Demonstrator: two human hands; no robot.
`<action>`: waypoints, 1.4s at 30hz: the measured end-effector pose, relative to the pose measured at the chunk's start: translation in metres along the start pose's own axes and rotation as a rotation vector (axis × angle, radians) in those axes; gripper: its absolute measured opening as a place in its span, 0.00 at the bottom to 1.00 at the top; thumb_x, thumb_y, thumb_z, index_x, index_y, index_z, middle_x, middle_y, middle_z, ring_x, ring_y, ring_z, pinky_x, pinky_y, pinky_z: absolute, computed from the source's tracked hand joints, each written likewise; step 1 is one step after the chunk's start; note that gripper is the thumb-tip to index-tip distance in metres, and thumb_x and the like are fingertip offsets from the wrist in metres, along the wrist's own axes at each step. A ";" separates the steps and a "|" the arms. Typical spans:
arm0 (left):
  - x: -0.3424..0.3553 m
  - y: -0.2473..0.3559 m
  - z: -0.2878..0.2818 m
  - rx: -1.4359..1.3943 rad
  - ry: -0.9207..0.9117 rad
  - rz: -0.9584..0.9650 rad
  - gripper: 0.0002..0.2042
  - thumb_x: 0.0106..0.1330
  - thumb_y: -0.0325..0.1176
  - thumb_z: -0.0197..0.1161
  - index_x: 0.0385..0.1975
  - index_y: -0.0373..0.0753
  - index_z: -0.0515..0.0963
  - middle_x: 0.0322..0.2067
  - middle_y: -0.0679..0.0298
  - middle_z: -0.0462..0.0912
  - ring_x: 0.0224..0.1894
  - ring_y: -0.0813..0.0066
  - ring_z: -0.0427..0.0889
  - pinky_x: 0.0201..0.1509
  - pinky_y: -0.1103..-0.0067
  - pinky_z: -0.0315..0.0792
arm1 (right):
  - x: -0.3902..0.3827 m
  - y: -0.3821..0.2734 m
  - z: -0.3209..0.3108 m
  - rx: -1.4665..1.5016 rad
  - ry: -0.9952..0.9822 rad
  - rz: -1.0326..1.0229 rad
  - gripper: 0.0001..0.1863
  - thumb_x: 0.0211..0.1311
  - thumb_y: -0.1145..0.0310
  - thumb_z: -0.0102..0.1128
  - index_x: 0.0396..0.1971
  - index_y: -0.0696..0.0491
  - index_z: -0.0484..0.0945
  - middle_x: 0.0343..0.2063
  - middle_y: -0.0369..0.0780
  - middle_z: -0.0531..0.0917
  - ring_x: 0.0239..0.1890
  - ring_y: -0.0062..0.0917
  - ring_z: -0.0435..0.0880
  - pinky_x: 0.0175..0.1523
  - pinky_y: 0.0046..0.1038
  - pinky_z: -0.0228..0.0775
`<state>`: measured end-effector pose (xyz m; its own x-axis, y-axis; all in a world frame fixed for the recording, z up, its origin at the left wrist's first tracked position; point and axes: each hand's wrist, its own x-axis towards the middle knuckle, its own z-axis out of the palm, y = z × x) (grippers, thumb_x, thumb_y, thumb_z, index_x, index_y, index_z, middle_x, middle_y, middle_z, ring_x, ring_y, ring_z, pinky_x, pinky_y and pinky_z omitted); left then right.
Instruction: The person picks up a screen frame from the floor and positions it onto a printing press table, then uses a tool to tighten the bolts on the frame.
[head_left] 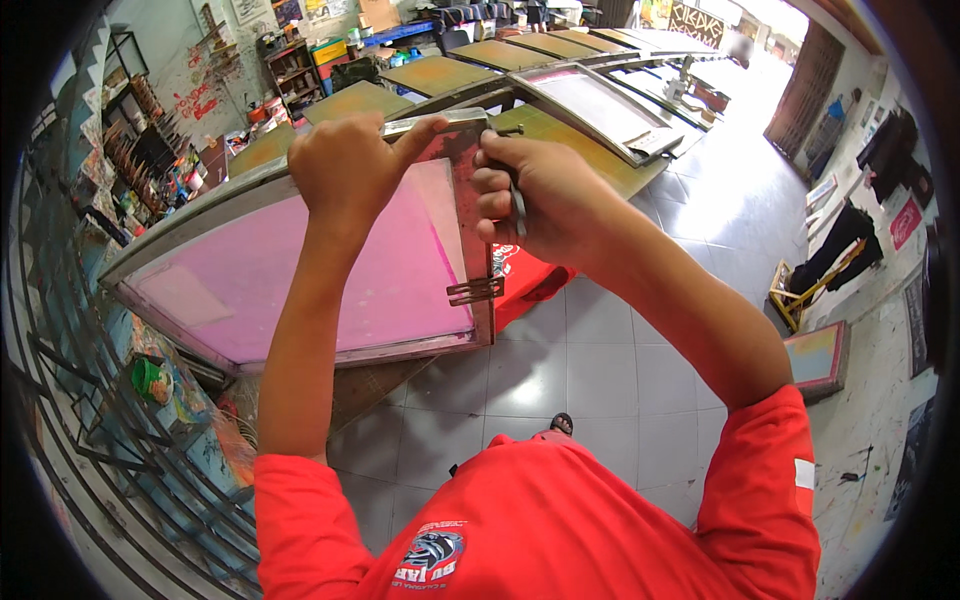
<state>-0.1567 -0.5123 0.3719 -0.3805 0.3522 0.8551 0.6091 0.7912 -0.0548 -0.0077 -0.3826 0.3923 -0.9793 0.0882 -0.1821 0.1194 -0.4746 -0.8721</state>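
Observation:
A wooden screen-printing frame point(484, 220) with pink mesh is tilted up in front of me. My left hand point(350, 165) grips its upper edge, thumb stretched along the bar toward the corner. Beside that corner, my right hand point(535, 195) is closed around a slim dark metal tool point(518, 205); its working end is hidden by my fingers, so its kind is unclear. A small bolt point(512, 130) sticks out just above my right fingers. Lower on the frame's right side is a rusty metal bracket point(475, 291). Red printed cloth point(525, 285) shows behind the frame.
A long row of printing boards point(445, 75) runs behind, with another framed screen point(600, 105) lying on it. Curved metal rails point(120, 450) stand at left. A small framed screen point(818, 358) leans by the right wall. Grey tiles point(600, 370) cover the floor.

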 end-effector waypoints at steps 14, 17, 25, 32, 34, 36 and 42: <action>-0.004 0.008 -0.011 -0.028 0.089 0.059 0.40 0.51 0.77 0.48 0.08 0.38 0.73 0.11 0.57 0.73 0.15 0.57 0.75 0.22 0.64 0.64 | 0.084 0.010 -0.122 -1.559 0.404 -1.410 0.07 0.54 0.69 0.60 0.30 0.54 0.74 0.26 0.44 0.78 0.29 0.42 0.77 0.33 0.43 0.68; -0.005 0.010 -0.016 -0.044 0.007 0.034 0.39 0.53 0.75 0.48 0.11 0.37 0.74 0.12 0.56 0.73 0.17 0.55 0.75 0.25 0.62 0.65 | 0.084 -0.004 -0.117 -1.160 0.482 -1.177 0.13 0.57 0.60 0.61 0.28 0.56 0.80 0.22 0.41 0.79 0.26 0.32 0.78 0.32 0.36 0.68; -0.003 0.001 -0.010 0.003 0.004 0.032 0.40 0.50 0.77 0.47 0.09 0.37 0.74 0.10 0.57 0.73 0.14 0.57 0.74 0.20 0.65 0.63 | 0.037 -0.022 -0.063 -0.964 0.069 -0.577 0.22 0.61 0.53 0.61 0.36 0.60 0.83 0.28 0.41 0.84 0.33 0.21 0.78 0.42 0.25 0.69; -0.002 0.007 -0.008 0.011 -0.013 0.024 0.39 0.54 0.76 0.45 0.11 0.39 0.74 0.11 0.57 0.72 0.16 0.56 0.76 0.22 0.64 0.66 | 0.051 -0.014 -0.082 -0.963 0.045 -0.977 0.17 0.59 0.59 0.63 0.32 0.61 0.82 0.24 0.41 0.82 0.31 0.23 0.78 0.40 0.27 0.69; -0.002 0.006 -0.009 0.020 -0.044 0.013 0.39 0.54 0.76 0.45 0.11 0.39 0.75 0.12 0.56 0.73 0.17 0.56 0.76 0.23 0.64 0.67 | 0.046 -0.017 -0.078 -1.033 0.093 -0.889 0.16 0.58 0.60 0.64 0.31 0.61 0.81 0.23 0.43 0.81 0.29 0.26 0.78 0.39 0.29 0.69; -0.002 0.005 -0.011 0.043 -0.094 -0.012 0.39 0.54 0.76 0.45 0.12 0.39 0.76 0.13 0.56 0.75 0.18 0.56 0.77 0.23 0.64 0.67 | 0.043 -0.021 -0.069 -1.100 0.139 -0.661 0.15 0.56 0.62 0.66 0.32 0.61 0.81 0.22 0.46 0.80 0.27 0.29 0.78 0.38 0.31 0.69; -0.002 0.007 -0.011 0.003 -0.073 0.014 0.38 0.54 0.75 0.46 0.16 0.40 0.80 0.15 0.56 0.76 0.20 0.56 0.79 0.24 0.64 0.68 | 0.051 -0.015 -0.080 -0.999 0.070 -1.000 0.12 0.61 0.64 0.62 0.30 0.60 0.80 0.18 0.34 0.76 0.24 0.14 0.69 0.30 0.22 0.63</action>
<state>-0.1438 -0.5128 0.3759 -0.4213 0.3988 0.8145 0.6129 0.7872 -0.0684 -0.0461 -0.3004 0.3597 -0.7116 0.0698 0.6991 -0.5173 0.6212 -0.5886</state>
